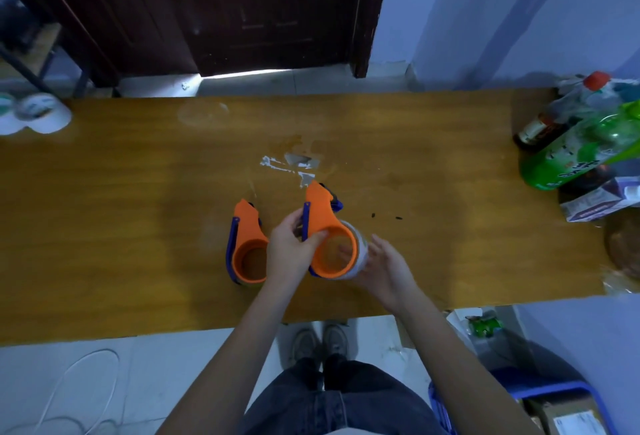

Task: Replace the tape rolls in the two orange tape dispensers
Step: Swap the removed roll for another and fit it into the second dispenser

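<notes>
Standing at a long brown wooden desk [138, 192], mid-swap on the right-hand orange plastic tape dispenser with blue trim [323, 223]. Left hand [294, 247] clamped round its ring and blue side bar, holding it just above the desk. Right hand [384, 266] with fingers spread loosely against the clear, pale roll of tape [360, 251] seated partly on the orange hub; not closed on it. Whether the roll is going on or coming off cannot be told. Second orange plastic dispenser [247, 244] resting on the desk just left of the left hand, hub apparently bare. Likely next: a firm sideways pull or push on the roll with the right hand, dispenser held steady, roll kept square to the hub. White tape rolls [34, 112] waiting at the far left edge of the desk.
</notes>
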A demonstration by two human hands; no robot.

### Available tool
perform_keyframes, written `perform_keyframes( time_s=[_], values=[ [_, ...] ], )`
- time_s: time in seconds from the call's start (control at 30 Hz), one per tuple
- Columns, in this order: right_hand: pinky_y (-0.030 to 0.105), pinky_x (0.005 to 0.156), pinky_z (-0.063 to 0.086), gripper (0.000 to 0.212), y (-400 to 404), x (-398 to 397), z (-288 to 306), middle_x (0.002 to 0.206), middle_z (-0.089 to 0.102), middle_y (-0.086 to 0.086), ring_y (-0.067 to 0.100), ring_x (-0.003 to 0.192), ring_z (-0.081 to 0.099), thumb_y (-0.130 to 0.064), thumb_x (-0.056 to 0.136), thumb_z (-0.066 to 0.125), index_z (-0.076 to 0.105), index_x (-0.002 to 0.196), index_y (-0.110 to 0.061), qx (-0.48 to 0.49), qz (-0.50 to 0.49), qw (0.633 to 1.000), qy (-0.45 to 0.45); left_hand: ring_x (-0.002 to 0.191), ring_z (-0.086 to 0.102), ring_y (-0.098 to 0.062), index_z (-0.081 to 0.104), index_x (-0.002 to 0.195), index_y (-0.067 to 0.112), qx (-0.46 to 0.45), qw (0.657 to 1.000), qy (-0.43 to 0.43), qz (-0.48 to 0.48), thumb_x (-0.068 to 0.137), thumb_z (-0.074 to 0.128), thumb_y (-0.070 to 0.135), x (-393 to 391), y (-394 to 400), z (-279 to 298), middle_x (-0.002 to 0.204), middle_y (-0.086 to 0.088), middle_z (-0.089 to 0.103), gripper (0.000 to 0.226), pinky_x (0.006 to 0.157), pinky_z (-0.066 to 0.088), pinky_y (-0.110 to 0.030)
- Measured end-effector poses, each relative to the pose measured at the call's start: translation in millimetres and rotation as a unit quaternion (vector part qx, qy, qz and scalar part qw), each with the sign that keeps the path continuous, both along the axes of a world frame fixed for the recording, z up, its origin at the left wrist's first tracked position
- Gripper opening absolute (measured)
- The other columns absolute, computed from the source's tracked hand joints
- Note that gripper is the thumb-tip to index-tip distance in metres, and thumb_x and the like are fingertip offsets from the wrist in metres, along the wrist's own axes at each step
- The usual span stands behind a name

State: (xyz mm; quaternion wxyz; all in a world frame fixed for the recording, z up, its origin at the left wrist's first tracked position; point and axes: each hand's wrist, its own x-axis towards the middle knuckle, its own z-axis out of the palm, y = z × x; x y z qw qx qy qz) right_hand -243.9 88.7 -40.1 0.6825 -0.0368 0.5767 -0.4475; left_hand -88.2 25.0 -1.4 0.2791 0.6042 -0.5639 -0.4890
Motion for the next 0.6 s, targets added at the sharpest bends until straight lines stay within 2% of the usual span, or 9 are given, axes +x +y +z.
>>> perform_keyframes(
  time_s=[0.07,0.17,0.23,0.3,0.37,0.4,0.53,0.6],
  values=[
    [0.047,0.096,0.048,0.036,-1,1,2,0.119,0.06,0.009,0.025,0.112,0.057,-0.038,0.093,0.051,0.056,0.119,-0.013,-0.021,0.067,0.993,0.098,0.111,0.059,-0.021,0.051,0.133,0.016,-0.014,0.996,-0.083,-0.032,0.08,0.072,0.023,-1,-4,-10,0.122,-0.001,0.064,0.056,0.084,0.047,-0.027],
    [0.042,0.094,0.051,0.047,-5,8,1,0.118,0.061,0.007,0.023,0.109,0.06,-0.033,0.084,0.067,0.054,0.124,-0.012,-0.034,0.21,0.938,0.272,0.115,0.058,-0.026,0.049,0.135,0.017,-0.024,0.986,-0.153,-0.067,0.081,0.07,0.025,-4,-6,-28,0.126,-0.003,0.063,0.059,0.09,0.05,-0.037],
    [0.039,0.09,0.051,0.04,-11,18,-7,0.116,0.065,0.01,0.025,0.104,0.062,-0.025,0.086,0.065,0.059,0.121,-0.008,-0.032,0.247,0.9,0.357,0.113,0.058,-0.028,0.049,0.134,0.015,-0.032,0.978,-0.196,-0.07,0.082,0.069,0.023,-7,-7,-35,0.124,-0.006,0.063,0.056,0.089,0.05,-0.038],
    [0.031,0.077,0.048,0.027,-16,27,-12,0.107,0.068,0.013,0.027,0.096,0.063,-0.019,0.089,0.059,0.065,0.113,-0.007,-0.031,0.262,0.864,0.43,0.111,0.059,-0.03,0.046,0.134,0.013,-0.04,0.965,-0.247,-0.08,0.085,0.066,0.023,-9,-6,-40,0.122,-0.009,0.063,0.054,0.086,0.05,-0.04],
    [0.027,0.065,0.039,0.021,-20,31,-15,0.093,0.068,0.015,0.028,0.085,0.06,-0.016,0.09,0.054,0.068,0.102,-0.007,-0.036,0.267,0.836,0.478,0.114,0.057,-0.03,0.04,0.139,0.011,-0.041,0.953,-0.289,-0.084,0.088,0.061,0.024,-11,-7,-43,0.126,-0.01,0.06,0.057,0.087,0.048,-0.041],
    [0.027,0.064,0.036,0.019,-21,32,-18,0.088,0.064,0.015,0.029,0.084,0.058,-0.017,0.09,0.052,0.068,0.097,-0.008,-0.039,0.266,0.826,0.495,0.116,0.056,-0.03,0.035,0.142,0.01,-0.043,0.947,-0.305,-0.089,0.09,0.059,0.025,-12,-7,-44,0.129,-0.01,0.058,0.06,0.088,0.047,-0.04],
    [0.028,0.069,0.039,0.025,-27,33,-26,0.099,0.057,0.014,0.032,0.092,0.057,-0.02,0.092,0.048,0.065,0.107,-0.009,-0.021,0.27,0.81,0.52,0.115,0.056,-0.03,0.022,0.147,0.007,-0.054,0.932,-0.342,-0.104,0.093,0.053,0.027,-15,-9,-44,0.134,-0.011,0.053,0.066,0.085,0.048,-0.039],
    [0.027,0.068,0.041,0.024,-29,33,-34,0.098,0.062,0.015,0.03,0.081,0.058,-0.021,0.091,0.048,0.066,0.105,-0.012,-0.011,0.28,0.809,0.517,0.117,0.056,-0.029,0.02,0.148,0.007,-0.052,0.93,-0.347,-0.108,0.093,0.052,0.027,-16,-8,-45,0.135,-0.01,0.053,0.066,0.086,0.048,-0.038]
  ],
)
